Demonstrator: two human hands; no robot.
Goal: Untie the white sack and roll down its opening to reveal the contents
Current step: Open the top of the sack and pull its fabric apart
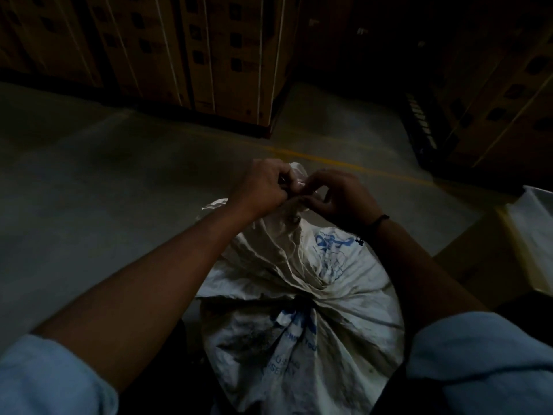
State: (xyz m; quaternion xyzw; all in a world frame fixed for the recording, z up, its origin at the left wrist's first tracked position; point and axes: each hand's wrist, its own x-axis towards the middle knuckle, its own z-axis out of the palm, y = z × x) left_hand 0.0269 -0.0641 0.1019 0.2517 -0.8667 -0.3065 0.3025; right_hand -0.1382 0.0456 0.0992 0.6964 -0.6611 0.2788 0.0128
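A full white sack [302, 319] with blue print stands on the floor right below me, its top gathered into a twisted neck. My left hand [263, 187] and my right hand [338, 196] meet at the top of that neck. Both pinch the tie [299, 185] around the bunched cloth, fingers curled tight. The knot itself is mostly hidden under my fingers. A dark band circles my right wrist. The scene is dim.
Stacked strapped cardboard boxes [191, 49] on a pallet stand ahead; more boxes [493, 85] rise at the right. A yellow floor line [344, 164] runs past the sack. A pale bin [535, 235] and a cardboard box [475, 259] sit close on the right. Concrete floor lies to the left.
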